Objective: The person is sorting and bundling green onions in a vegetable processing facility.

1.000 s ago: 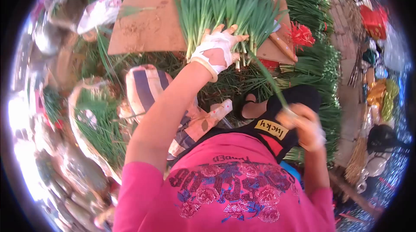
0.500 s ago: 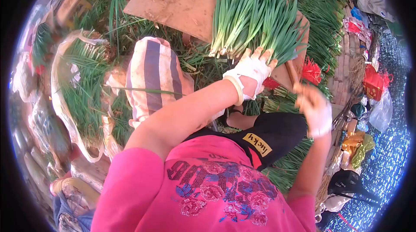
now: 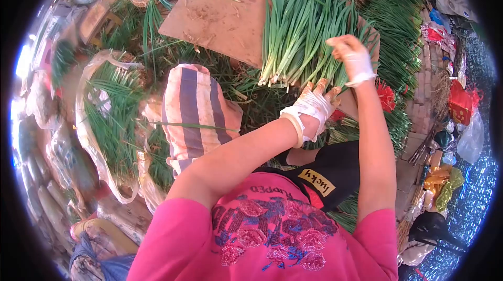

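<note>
"See the fingers of the left hand (image 3: 310,110)? Parted, tips bent down onto the white ends of the garlic greens (image 3: 301,34)."

"And the right hand (image 3: 352,60)?"

"Curled, fingertips drawn in near the thumb, over the leaves at the right side of the bundle. Whether they pinch a leaf, I can't tell from here."

"Where's the bundle lying?"

"Upper middle of the frame, across the brown board (image 3: 222,16), roots towards the wearer."

"Anything that could go wrong?"

"Those white ends reach the board's near edge, so a careless tug by either hand could slip some stalks off or throw the row out of line. Squeezing too hard could bruise the leaves, I'd say."

"They look fresh, mind."

"They do: long, flat, deep green blades, fanned at the top, paling to white at the base. The ends aren't quite level, and nothing I can see ties them."
</note>
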Action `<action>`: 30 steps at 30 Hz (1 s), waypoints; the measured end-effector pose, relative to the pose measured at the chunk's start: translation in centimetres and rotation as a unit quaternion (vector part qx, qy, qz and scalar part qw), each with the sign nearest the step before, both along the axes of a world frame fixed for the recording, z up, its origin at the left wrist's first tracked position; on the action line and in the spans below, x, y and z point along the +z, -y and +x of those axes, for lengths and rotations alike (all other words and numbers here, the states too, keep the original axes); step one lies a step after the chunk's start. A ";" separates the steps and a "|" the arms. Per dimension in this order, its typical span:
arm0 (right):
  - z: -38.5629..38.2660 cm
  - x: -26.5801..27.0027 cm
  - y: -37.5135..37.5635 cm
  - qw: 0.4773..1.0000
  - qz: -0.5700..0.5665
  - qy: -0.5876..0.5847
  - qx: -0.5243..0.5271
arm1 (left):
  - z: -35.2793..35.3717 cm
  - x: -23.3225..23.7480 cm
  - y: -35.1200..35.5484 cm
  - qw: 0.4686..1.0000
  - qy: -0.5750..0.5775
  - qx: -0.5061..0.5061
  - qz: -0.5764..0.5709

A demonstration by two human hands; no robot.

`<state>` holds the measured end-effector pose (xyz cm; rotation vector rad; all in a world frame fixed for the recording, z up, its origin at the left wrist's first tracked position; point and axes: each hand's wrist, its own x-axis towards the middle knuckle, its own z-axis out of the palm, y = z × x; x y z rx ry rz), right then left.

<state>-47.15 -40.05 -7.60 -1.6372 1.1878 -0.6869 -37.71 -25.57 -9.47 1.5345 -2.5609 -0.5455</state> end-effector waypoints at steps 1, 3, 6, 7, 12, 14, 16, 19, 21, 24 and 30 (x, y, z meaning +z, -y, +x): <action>-0.6 1.4 -0.5 0.991 0.013 0.130 -0.015 | 0.0 -0.3 -0.1 1.000 -0.005 0.001 -0.007; -1.2 4.2 -1.1 0.993 -0.018 0.107 -0.041 | -0.4 -0.8 -0.2 1.000 -0.008 0.004 -0.015; 0.3 4.0 -1.9 0.991 -0.040 -0.128 0.008 | -0.9 -0.9 -0.2 1.000 0.013 0.000 -0.013; 0.3 2.5 -1.5 0.946 -0.170 -0.264 0.074 | -1.0 -0.6 -0.1 1.000 0.024 -0.008 -0.006; 3.2 -0.8 -0.2 0.679 -0.339 -0.604 0.244 | -2.0 -1.8 0.3 0.999 0.048 -0.010 -0.022; 4.5 -0.2 -0.2 0.624 -0.300 -0.652 0.308 | -2.0 -2.0 0.4 0.998 0.035 -0.002 -0.049; 4.5 -0.3 0.0 0.615 -0.295 -0.648 0.339 | -1.8 -0.7 0.3 0.998 0.060 -0.017 -0.002; 1.7 -1.3 0.4 0.778 -0.354 -0.443 0.270 | -1.4 -0.7 0.3 0.999 0.048 -0.018 -0.002; 0.5 -1.7 1.3 0.959 -0.188 -0.167 0.128 | -1.1 -0.6 0.1 0.999 0.039 -0.015 -0.013; -0.6 1.9 -0.4 0.992 0.036 0.105 -0.059 | -1.1 -1.2 0.0 1.000 0.008 -0.009 -0.021; -1.8 0.7 -0.8 0.995 0.070 0.071 -0.030 | 0.2 1.2 -1.3 0.999 0.025 -0.029 -0.034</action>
